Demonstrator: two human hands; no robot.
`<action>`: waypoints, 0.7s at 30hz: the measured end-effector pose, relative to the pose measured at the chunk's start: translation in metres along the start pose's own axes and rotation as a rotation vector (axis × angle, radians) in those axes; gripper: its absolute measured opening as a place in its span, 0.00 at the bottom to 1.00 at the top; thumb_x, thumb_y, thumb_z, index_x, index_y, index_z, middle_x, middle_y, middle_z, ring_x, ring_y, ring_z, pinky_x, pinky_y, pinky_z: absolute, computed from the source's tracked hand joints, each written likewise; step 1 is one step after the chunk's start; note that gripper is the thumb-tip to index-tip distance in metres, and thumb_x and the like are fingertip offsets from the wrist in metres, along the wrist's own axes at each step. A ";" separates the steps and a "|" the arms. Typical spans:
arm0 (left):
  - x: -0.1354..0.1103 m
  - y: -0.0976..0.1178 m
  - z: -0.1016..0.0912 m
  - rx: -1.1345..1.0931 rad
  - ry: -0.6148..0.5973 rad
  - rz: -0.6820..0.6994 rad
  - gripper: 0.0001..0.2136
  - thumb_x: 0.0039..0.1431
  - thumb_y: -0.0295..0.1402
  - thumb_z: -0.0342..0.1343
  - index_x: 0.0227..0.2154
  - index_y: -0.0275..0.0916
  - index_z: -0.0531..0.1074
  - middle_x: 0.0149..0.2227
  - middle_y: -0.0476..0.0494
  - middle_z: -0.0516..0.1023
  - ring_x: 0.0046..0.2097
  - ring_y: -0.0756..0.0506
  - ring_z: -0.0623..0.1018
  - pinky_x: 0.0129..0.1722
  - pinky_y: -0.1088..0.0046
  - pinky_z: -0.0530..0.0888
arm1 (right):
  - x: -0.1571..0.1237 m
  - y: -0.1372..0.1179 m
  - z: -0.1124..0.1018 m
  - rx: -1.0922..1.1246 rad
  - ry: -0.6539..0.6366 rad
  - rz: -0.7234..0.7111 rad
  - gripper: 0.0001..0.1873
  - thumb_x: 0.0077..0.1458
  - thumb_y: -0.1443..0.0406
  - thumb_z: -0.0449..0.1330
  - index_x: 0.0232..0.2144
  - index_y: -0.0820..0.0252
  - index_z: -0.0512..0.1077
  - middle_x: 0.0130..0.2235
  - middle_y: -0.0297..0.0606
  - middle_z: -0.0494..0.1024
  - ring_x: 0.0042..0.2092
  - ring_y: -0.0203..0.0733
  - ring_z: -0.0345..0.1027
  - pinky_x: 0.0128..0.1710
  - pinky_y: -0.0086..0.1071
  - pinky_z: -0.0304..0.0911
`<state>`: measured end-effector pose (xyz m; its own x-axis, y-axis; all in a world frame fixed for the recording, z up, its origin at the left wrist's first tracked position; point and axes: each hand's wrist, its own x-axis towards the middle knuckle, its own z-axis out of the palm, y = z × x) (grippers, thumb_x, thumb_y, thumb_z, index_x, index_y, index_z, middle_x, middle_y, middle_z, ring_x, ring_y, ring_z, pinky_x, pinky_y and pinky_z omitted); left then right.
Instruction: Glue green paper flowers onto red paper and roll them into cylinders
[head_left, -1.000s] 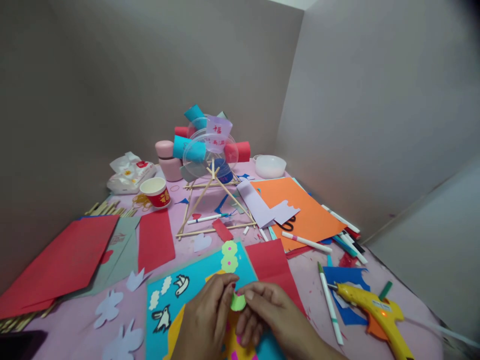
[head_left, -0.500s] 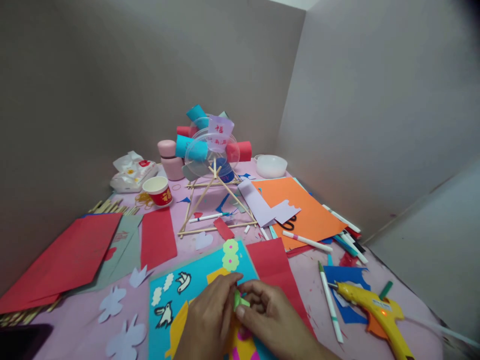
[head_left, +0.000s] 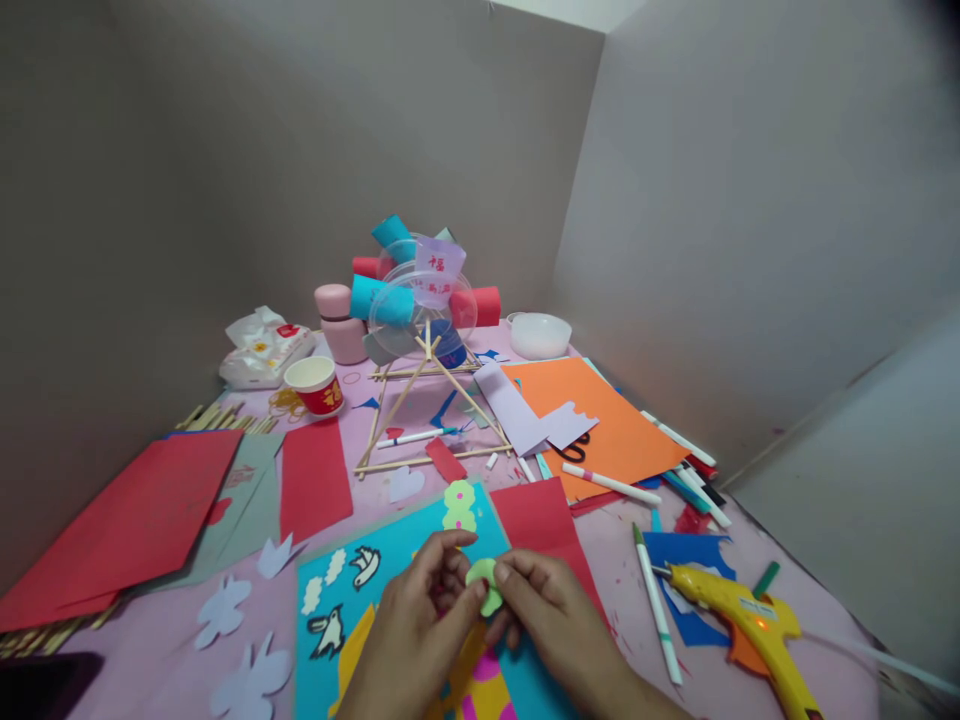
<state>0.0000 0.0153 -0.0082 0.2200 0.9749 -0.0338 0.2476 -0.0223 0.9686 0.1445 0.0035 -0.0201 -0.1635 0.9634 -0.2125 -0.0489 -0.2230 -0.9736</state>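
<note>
Between my two hands is a small light-green paper flower [head_left: 486, 578], seen partly behind the fingertips. My right hand [head_left: 551, 605] pinches its right edge between thumb and fingers. My left hand [head_left: 429, 615] has its thumb on the flower's left side, the fingers curled behind. Both hands hover over a blue picture sheet [head_left: 397, 535] bearing paper birds, clouds and yellow and pink shapes. Two pale-green flowers with pink centres [head_left: 460, 505] lie at the sheet's top edge. My palms hide much of the sheet's lower middle.
A yellow glue gun [head_left: 742, 610] with a lit orange light lies right, beside a green marker [head_left: 658, 605]. A stick-framed wheel model [head_left: 427, 345] stands behind. Red paper [head_left: 150, 510], lilac cut-outs [head_left: 251, 680], orange paper [head_left: 615, 420] and a paper cup [head_left: 315, 387] lie around.
The green flower has turned from edge-on and folded-looking to a flatter, rounder face. My left hand has rotated, so its thumb and curled fingers now show.
</note>
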 end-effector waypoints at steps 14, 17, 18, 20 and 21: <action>0.007 0.000 -0.003 -0.345 -0.061 -0.154 0.15 0.46 0.38 0.61 0.36 0.39 0.70 0.27 0.51 0.71 0.29 0.50 0.69 0.28 0.76 0.66 | 0.002 0.000 -0.008 -0.012 0.006 -0.036 0.19 0.51 0.52 0.58 0.25 0.64 0.68 0.20 0.32 0.69 0.22 0.32 0.63 0.22 0.25 0.53; 0.009 -0.004 -0.004 -0.372 -0.099 -0.172 0.16 0.45 0.37 0.62 0.37 0.39 0.69 0.23 0.55 0.69 0.26 0.52 0.68 0.26 0.78 0.64 | 0.001 0.001 -0.007 0.003 0.016 -0.066 0.18 0.51 0.54 0.58 0.24 0.64 0.68 0.20 0.31 0.68 0.23 0.33 0.63 0.23 0.25 0.56; 0.009 -0.006 -0.004 -0.374 -0.106 -0.175 0.16 0.45 0.36 0.62 0.37 0.39 0.68 0.23 0.56 0.68 0.26 0.52 0.67 0.25 0.78 0.64 | 0.001 0.001 -0.007 0.003 0.015 -0.080 0.17 0.52 0.54 0.58 0.24 0.64 0.68 0.21 0.32 0.68 0.23 0.33 0.64 0.24 0.25 0.57; 0.009 -0.007 -0.004 -0.372 -0.118 -0.172 0.17 0.44 0.36 0.62 0.38 0.39 0.68 0.23 0.56 0.67 0.25 0.53 0.66 0.24 0.78 0.63 | 0.000 0.000 -0.006 -0.007 0.008 -0.110 0.17 0.52 0.55 0.58 0.24 0.64 0.68 0.22 0.32 0.69 0.24 0.34 0.65 0.25 0.26 0.58; 0.010 -0.007 -0.004 -0.369 -0.122 -0.165 0.17 0.44 0.35 0.62 0.38 0.39 0.68 0.23 0.56 0.66 0.25 0.53 0.66 0.24 0.79 0.63 | 0.000 -0.001 -0.006 -0.020 0.000 -0.125 0.17 0.52 0.55 0.58 0.24 0.64 0.68 0.22 0.33 0.69 0.25 0.34 0.66 0.26 0.26 0.59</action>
<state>-0.0035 0.0257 -0.0145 0.3215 0.9248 -0.2036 -0.0609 0.2347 0.9702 0.1502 0.0043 -0.0196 -0.1578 0.9835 -0.0890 -0.0493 -0.0978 -0.9940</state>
